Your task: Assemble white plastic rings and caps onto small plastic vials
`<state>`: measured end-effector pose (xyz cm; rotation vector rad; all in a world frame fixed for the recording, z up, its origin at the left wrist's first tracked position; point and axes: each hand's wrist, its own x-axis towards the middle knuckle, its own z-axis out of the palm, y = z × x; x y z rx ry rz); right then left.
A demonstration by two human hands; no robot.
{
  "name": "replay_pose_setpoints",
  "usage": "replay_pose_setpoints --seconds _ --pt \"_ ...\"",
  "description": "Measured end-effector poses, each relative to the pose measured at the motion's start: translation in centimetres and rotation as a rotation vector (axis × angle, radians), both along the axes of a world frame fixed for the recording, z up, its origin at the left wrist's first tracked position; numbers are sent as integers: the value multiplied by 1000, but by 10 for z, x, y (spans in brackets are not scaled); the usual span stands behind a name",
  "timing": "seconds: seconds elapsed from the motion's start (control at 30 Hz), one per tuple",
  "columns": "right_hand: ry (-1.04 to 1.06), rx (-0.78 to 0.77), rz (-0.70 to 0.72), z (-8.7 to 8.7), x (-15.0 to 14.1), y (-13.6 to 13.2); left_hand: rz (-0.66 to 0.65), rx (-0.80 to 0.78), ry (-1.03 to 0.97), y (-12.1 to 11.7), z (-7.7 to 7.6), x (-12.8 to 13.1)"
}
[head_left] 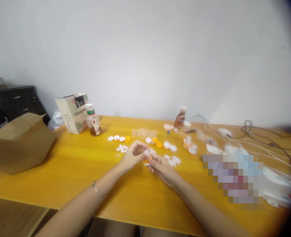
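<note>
My left hand (133, 154) and my right hand (161, 167) meet over the middle of the yellow table (86, 174). Together they pinch a small orange and white cap piece (146, 157) between the fingertips. Both hands have their fingers curled closed around it. Loose white and orange caps (119, 138) lie in a row just beyond the hands. More small white pieces (173, 160) are scattered to the right of my right hand. A thin bracelet (99, 192) circles my left wrist.
A brown paper bag (19, 141) lies at the table's left end. A printed paper bag (72, 112) and a tea bottle (93, 121) stand at the back left. Another bottle (180, 118) leans at the back. Cables and white chargers (246, 144) cover the right side.
</note>
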<state>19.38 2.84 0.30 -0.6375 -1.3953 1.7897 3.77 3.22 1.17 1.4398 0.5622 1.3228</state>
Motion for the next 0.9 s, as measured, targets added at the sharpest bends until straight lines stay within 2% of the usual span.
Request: replay_pose_setpoints --seconds 0.07,0.3,0.43,0.57,0.73,0.8,0.9 --pt "-24 -17 3 -2 2 2 26 -20 18 2 -1 1" --pt "128 -47 126 -5 -1 -1 -57 -47 21 -2 -1 -1" --pt "98 -29 76 -3 -4 -4 -13 -67 27 -3 -1 -1" --pt "-36 31 7 -2 -4 -4 53 -24 123 -4 0 -1" --pt "-261 147 -88 4 -1 1 117 151 328 -4 4 -5" --pt "-318 177 -82 6 1 2 191 299 477 -3 7 -10" --pt "-340 230 16 5 2 0 239 562 804 -2 10 -18"
